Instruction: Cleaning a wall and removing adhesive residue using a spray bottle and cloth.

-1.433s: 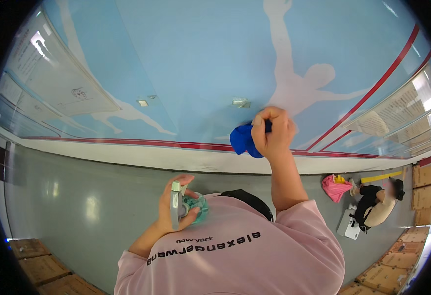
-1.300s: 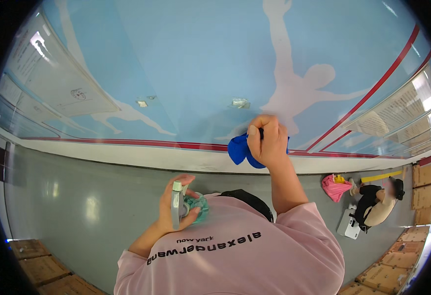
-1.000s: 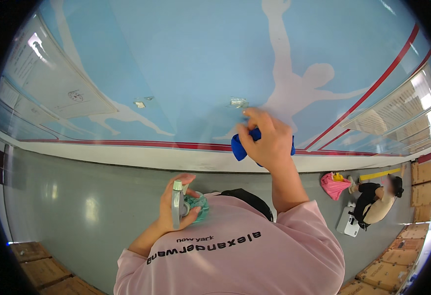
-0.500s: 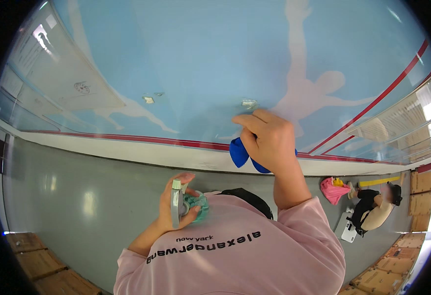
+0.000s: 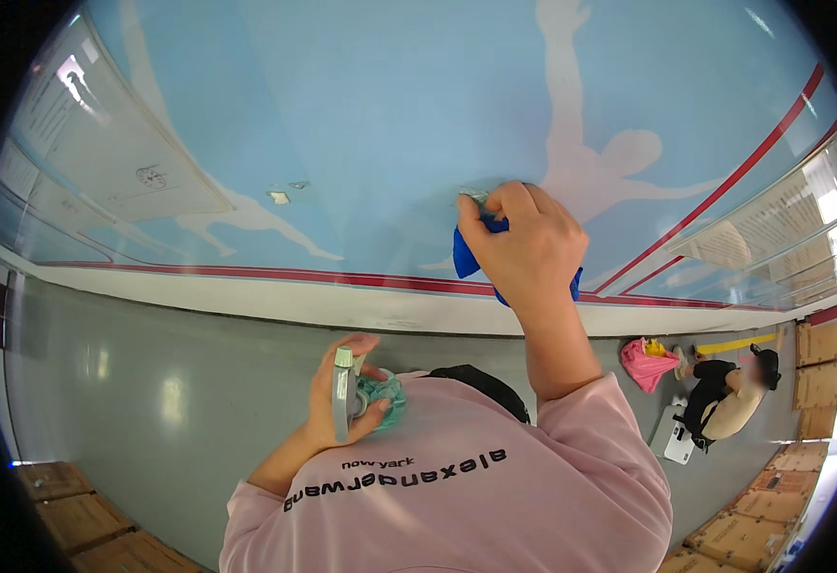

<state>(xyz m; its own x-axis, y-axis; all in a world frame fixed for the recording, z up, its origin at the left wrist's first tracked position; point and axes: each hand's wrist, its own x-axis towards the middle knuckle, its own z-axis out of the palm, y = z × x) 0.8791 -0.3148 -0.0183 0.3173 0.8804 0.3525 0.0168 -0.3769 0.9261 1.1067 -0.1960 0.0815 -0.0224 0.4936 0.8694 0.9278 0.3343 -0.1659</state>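
My right hand [image 5: 540,250] is closed on a blue cloth [image 5: 466,256], which hangs out below the fingers. Its fingertips are at a small shiny patch of residue [image 5: 476,195] on the light blue wall panel [image 5: 390,115], partly hiding it. Farther left on the same panel is another pale scrap [image 5: 279,198], with a smaller mark beside it. Close to my chest, my left hand [image 5: 321,406] grips a spray bottle [image 5: 343,393] with a grey head and a see-through green body.
A red stripe [image 5: 361,280] runs along the panel's lower edge above the grey floor [image 5: 218,382]. To the right, a person [image 5: 731,406] sits low near a pink bag [image 5: 647,367] and a white case-like thing [image 5: 671,437]. Cardboard boxes [image 5: 84,516] stand at both lower sides.
My right hand has moved up with the blue cloth, from just below the residue patch onto it. The left hand and spray bottle have stayed in place.
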